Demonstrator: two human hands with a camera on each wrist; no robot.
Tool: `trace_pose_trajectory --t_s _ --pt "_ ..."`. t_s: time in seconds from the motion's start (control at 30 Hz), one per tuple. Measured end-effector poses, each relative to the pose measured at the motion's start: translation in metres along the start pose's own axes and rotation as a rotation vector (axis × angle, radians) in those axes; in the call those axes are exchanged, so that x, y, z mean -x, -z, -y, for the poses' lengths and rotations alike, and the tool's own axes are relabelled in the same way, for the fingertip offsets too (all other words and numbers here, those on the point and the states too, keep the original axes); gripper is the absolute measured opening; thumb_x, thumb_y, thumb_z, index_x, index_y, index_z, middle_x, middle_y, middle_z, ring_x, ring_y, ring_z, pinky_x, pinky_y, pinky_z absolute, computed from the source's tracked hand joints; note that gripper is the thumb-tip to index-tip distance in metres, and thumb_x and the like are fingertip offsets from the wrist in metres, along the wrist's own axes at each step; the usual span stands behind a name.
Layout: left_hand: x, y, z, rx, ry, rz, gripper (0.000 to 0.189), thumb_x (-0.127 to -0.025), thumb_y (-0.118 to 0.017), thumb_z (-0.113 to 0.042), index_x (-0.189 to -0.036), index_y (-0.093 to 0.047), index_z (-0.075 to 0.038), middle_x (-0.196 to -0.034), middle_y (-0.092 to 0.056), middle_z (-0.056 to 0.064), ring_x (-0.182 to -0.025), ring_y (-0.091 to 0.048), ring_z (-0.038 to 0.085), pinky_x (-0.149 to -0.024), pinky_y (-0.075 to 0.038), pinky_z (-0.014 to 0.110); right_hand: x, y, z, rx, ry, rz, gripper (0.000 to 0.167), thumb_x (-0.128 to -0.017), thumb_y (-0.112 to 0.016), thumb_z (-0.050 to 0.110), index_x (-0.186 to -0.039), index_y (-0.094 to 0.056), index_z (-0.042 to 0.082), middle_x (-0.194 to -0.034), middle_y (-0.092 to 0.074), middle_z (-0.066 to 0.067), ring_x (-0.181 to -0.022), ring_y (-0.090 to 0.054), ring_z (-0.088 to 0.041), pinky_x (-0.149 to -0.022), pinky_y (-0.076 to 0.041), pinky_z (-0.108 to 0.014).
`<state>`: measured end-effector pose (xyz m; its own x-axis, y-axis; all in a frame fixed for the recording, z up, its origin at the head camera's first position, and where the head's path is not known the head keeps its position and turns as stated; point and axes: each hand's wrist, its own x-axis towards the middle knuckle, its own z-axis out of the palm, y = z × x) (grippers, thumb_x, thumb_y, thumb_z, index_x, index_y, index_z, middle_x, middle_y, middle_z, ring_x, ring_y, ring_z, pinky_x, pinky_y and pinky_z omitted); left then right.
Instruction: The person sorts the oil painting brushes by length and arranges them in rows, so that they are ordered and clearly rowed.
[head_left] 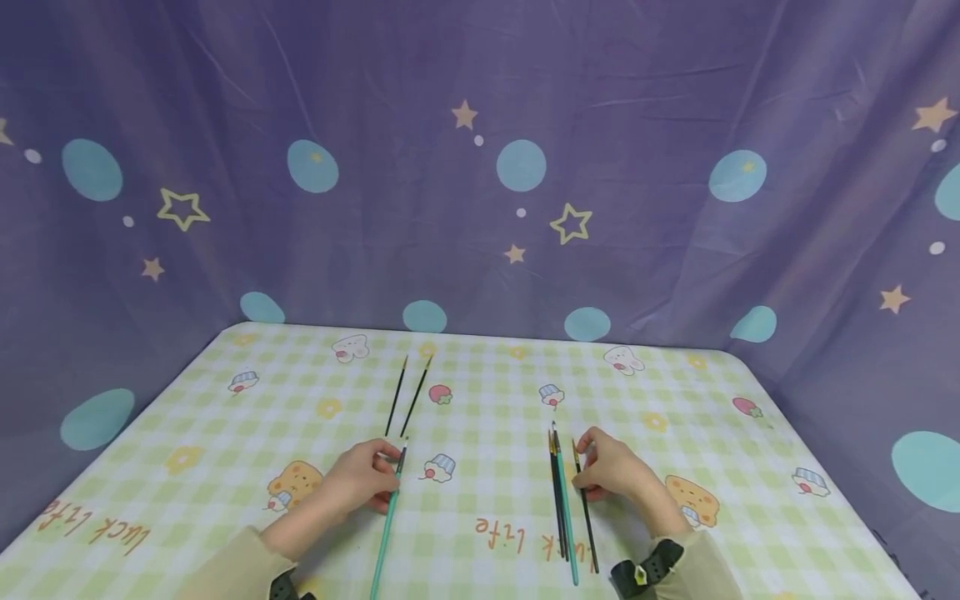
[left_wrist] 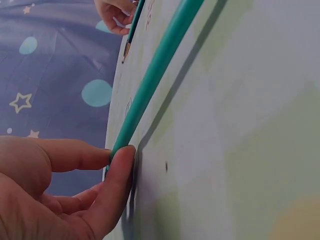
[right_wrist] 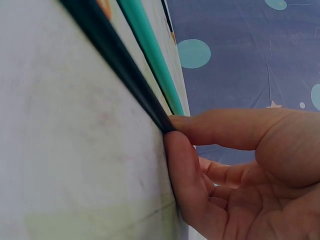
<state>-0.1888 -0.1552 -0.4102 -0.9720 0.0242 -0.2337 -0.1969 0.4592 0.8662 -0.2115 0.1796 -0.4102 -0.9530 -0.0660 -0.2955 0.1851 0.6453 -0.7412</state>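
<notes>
My left hand [head_left: 362, 477] pinches a teal-handled paintbrush [head_left: 387, 533] between thumb and finger near its bristle end. In the left wrist view the teal handle [left_wrist: 155, 75] slants up from the fingertips, its shadow beside it on the cloth. My right hand [head_left: 609, 465] pinches a dark-handled paintbrush [head_left: 587, 521] just below its ferrule. In the right wrist view this dark handle [right_wrist: 120, 60] runs up and left from the thumb and finger. Just left of it lie another teal paintbrush [head_left: 566, 508] and black-handled paintbrushes [head_left: 558, 500], close together.
Two thin black paintbrushes [head_left: 396, 397] lie apart beyond my left hand, bristles toward the back. A green-and-white checked tablecloth [head_left: 487, 450] with printed cartoons covers the table. Behind its far edge hangs a purple curtain [head_left: 420, 225] with stars and dots.
</notes>
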Motion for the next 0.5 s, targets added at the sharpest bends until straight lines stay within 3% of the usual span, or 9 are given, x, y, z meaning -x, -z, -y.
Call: trace_pose_trajectory --t_s 0.5 --pt "0.007 0.013 -0.003 -0.093 0.047 -0.011 0.033 -0.073 -0.06 0.007 -0.105 -0.053 0.004 -0.072 -0.054 0.01 -0.054 -0.056 0.019 -0.047 -0.051 0.031 0.0 -0.001 0.0 -0.01 0.009 -0.007 0.039 -0.07 -0.07 -0.004 -0.099 -0.045 0.004 -0.078 -0.049 -0.01 -0.054 -0.056 -0.017 -0.048 -0.051 -0.027"
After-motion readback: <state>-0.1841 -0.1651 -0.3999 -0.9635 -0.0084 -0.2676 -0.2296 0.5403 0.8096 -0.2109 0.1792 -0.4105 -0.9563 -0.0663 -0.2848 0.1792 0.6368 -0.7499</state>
